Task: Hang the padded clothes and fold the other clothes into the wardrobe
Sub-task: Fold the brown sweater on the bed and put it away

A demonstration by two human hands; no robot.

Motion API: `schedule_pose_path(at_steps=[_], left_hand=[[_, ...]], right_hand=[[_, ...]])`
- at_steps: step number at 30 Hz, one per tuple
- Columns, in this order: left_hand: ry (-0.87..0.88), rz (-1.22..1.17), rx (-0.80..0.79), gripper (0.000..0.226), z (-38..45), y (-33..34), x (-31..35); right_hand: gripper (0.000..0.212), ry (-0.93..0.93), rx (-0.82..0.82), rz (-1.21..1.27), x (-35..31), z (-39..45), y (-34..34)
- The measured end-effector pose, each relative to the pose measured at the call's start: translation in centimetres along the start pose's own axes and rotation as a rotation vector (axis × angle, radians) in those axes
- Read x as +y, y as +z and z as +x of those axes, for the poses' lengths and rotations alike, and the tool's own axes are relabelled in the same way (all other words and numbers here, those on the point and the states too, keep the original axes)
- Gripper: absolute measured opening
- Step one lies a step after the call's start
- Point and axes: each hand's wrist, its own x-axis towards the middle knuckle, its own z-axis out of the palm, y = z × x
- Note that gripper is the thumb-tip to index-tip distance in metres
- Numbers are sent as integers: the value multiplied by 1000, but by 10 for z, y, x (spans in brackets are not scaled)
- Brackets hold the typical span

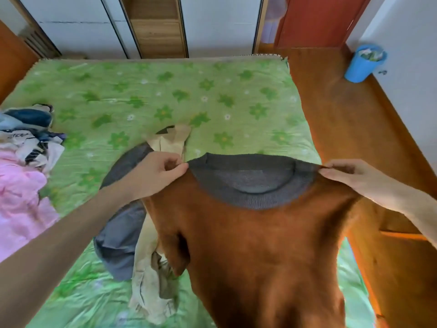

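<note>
The brown sweater [260,252] hung over the bed [165,95], soft, limp and probably light. My left hand [156,176] and right hand [347,174] each pinched a shoulder beside its grey collar [255,200], the best hold. Beside the sweater lay grey trousers [120,233].

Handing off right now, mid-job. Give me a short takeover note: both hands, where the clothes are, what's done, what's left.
Left hand pinches the left shoulder of the brown sweater; right hand pinches the right shoulder. The sweater is held up, spread over the bed, gray collar facing away.
Under it on the bed lie a gray garment and a beige garment, unfolded.
A pile of clothes sits at the bed's left edge.
Done: nothing visibly folded or hung.
Left: fold the sweater, sort the rest, hang the padded ones, stow all in the wardrobe.
</note>
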Motion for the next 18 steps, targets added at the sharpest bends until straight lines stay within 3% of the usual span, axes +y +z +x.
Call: schedule_pose_path(at_steps=[2,6,11,18], left_hand=[[-44,71,23,33,21,35,-36],[-26,248,8,19,67,94,-90],[139,411,169,47,152,151,-179],[192,572,316,37,277,182,-264]], right_hand=[[24,-26,29,-174,33,28,24],[21,-30,121,-272,106,97,57],[27,-46,172,-352,182,195,82],[22,-50,226,-554,222,346,86]])
